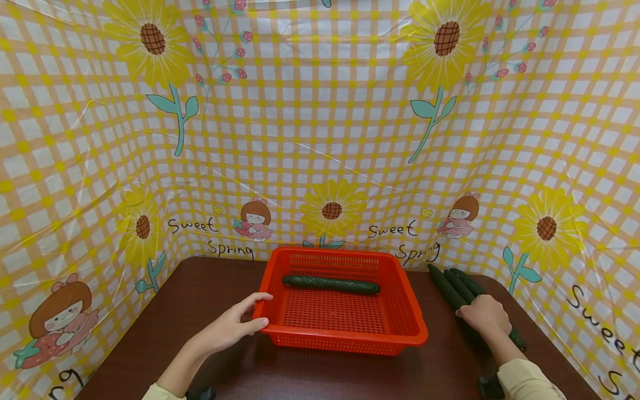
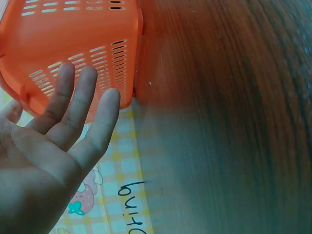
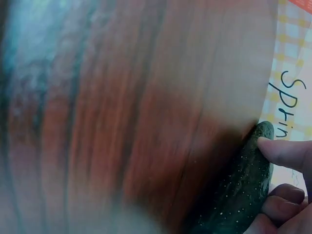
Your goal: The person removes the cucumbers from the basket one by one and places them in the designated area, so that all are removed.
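Observation:
A red plastic basket (image 1: 340, 335) with slotted walls stands on the table, and one dark green cucumber (image 1: 331, 284) lies across its inside. My left hand (image 1: 229, 325) rests on the basket's left rim, its thumb and a fingertip on the edge. The left wrist view has three nearly straight fingers (image 2: 83, 92) by the basket's outer wall. On the right, my right hand (image 1: 487, 318) grips a cucumber (image 3: 239, 190) between thumb and curled fingers. Other cucumbers (image 1: 459, 284) lie beside it, partly hidden under that hand.
The dark brown wooden table (image 1: 210, 278) has a checked yellow and white cloth (image 1: 320, 139) with sunflowers hanging behind it and along both sides. Dark objects, perhaps wrist straps, show under both forearms at the lower edge.

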{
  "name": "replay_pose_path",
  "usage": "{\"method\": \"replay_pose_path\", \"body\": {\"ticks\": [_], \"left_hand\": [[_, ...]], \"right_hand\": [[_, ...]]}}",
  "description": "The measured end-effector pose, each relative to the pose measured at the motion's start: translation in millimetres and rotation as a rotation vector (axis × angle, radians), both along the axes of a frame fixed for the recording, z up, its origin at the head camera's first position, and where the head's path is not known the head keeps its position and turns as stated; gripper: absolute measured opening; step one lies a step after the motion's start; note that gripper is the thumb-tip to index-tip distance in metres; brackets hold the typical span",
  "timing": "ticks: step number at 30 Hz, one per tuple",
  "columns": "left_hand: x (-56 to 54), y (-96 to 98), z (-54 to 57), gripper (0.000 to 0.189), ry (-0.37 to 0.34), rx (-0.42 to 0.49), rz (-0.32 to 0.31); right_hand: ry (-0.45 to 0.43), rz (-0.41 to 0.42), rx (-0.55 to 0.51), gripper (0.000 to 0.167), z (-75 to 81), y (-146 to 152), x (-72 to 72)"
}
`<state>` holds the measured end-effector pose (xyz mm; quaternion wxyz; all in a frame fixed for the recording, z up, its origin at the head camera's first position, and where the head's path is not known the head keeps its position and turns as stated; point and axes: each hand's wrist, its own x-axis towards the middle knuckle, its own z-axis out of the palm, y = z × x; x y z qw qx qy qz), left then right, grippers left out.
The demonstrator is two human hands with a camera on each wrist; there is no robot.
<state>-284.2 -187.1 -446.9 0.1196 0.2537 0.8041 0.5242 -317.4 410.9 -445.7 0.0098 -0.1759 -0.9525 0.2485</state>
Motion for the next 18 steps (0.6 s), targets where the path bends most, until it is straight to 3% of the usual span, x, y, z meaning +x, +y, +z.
{"method": "replay_pose_path", "body": {"ticks": [5,9,14,18], "left_hand": [[-0.7,-0.2,-0.7,0.054,0.003,-0.002,0.008],[-1.3,-0.3,-0.9,0.054,-0.001,-0.005,0.011],[-1.2,-0.1,-0.8,0.053,0.005,0.001,0.003],[0.5,0.3,0.7,0.053,0.007,0.006,-0.002]], "right_hand": [[0.007,0.008,0.005,0.034,0.2,-1.5,1.6],[0.014,0.022,0.01,0.024,-0.2,1.3,0.5],[0.021,0.031,0.032,0.059,-0.7,3.8,-1.0],[0.02,0.042,0.036,0.064,0.1,3.6,-0.5]]}}
